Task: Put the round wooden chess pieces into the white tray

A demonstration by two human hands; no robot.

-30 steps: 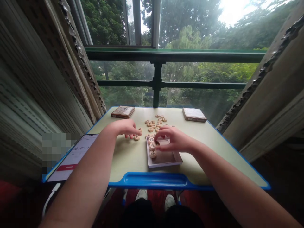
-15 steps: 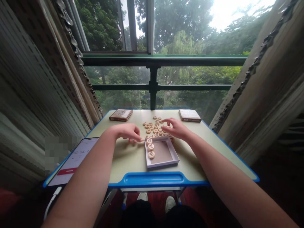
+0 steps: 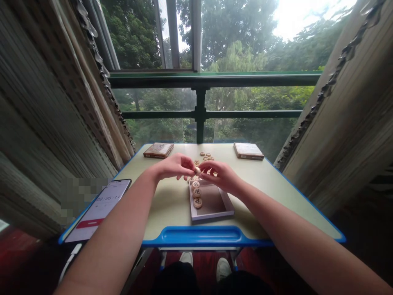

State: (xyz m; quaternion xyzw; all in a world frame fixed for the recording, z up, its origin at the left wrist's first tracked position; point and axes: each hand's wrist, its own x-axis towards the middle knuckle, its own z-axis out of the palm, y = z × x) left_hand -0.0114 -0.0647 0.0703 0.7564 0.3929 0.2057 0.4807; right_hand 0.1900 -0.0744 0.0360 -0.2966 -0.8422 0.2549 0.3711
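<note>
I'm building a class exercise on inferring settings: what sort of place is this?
Probably a room in a home, beside a window: patterned curtains hang at both sides, a green railing runs across with trees beyond, and a blue-edged table stands in front.

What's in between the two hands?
In the head view, one round game piece with a dark mark is between the left hand and the right hand. It seems to touch both.

Phone left of the tray, three discs inside its left wall, loose discs behind it
</note>
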